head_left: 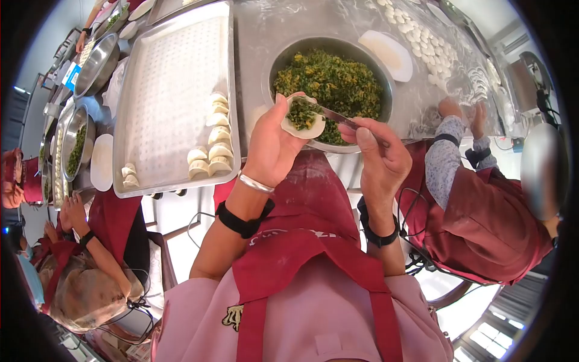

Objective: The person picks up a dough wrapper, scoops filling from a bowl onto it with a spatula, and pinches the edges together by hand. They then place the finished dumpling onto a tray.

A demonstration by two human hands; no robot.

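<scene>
In my left hand [274, 142] lies a round dumpling wrapper [315, 129], held between thumb and fingers, with green filling [301, 116] on its middle. My right hand [381, 151] grips a flat metal spatula [335, 115], whose tip touches the filling on the wrapper. Just beyond both hands stands a steel bowl [269, 66] heaped with chopped greens and yellow bits [332, 81]. To the left, a perforated metal tray [169, 78] carries several folded dumplings [218, 151] along its right side and near corner.
A white plate [389, 55] sits beyond the bowl, and many small dough pieces [422, 42] lie on the floury table [256, 36]. Co-workers' hands [452, 108] are at the right, and another person's hands [73, 214] at the left. More bowls [99, 66] stand left of the tray.
</scene>
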